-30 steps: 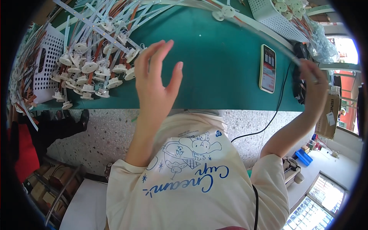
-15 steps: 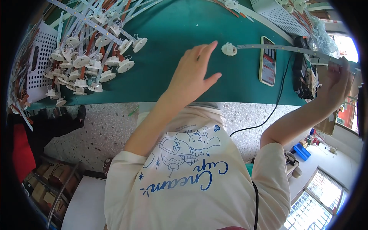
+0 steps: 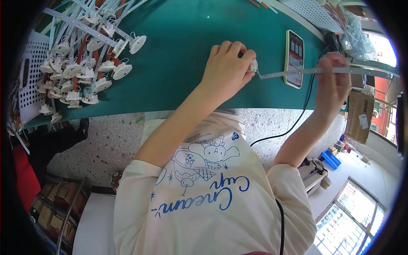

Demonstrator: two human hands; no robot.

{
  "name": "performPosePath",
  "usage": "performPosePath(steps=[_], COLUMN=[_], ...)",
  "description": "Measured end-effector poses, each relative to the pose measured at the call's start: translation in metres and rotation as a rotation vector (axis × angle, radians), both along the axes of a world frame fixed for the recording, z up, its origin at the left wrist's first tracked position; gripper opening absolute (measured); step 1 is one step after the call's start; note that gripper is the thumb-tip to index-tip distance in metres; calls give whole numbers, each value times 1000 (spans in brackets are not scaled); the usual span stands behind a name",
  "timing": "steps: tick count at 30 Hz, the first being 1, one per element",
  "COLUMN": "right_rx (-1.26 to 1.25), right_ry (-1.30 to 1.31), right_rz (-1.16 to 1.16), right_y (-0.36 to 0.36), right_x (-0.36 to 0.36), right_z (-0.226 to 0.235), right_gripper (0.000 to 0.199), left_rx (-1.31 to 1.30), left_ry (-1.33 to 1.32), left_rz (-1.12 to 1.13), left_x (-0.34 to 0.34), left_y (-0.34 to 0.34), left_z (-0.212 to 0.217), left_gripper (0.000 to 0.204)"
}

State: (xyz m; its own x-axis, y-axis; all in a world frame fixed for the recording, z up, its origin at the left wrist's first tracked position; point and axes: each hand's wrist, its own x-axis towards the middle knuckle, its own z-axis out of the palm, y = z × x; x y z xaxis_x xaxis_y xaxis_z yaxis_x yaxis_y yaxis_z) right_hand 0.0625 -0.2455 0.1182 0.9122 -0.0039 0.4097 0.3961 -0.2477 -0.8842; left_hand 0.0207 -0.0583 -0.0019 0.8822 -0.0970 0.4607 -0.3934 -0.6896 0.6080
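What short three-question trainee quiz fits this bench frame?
1. True or false: the left hand covers a small white round plastic cap on the green table mat.
2. The right hand grips: A) the black-framed smartphone; B) the long thin grey strip; C) the brown cardboard box.
3. On which side of the person lies the pile of white round caps on strips?

Key: 1 true; 2 B; 3 left.

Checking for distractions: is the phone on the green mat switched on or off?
On: the phone lies face up with a lit, colourful screen.
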Motion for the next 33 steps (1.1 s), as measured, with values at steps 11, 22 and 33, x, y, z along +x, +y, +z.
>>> performPosePath(steps=[11,22,33], right_rx=[-140,91,-88], right_ry=[522,315,299], right_rz=[356,447,277], right_y=[25,35,40], right_x=[-29,-32,-35], right_z=[-51,-59,-59], right_gripper=[12,15,23], left_rx=[-23,-59,-1], left_ry=[84,95,153], left_rz=[144,143,44], left_x=[-35,-38,-39], left_y=[25,27,32], left_z=[5,7,8], left_gripper=[38,42,31])
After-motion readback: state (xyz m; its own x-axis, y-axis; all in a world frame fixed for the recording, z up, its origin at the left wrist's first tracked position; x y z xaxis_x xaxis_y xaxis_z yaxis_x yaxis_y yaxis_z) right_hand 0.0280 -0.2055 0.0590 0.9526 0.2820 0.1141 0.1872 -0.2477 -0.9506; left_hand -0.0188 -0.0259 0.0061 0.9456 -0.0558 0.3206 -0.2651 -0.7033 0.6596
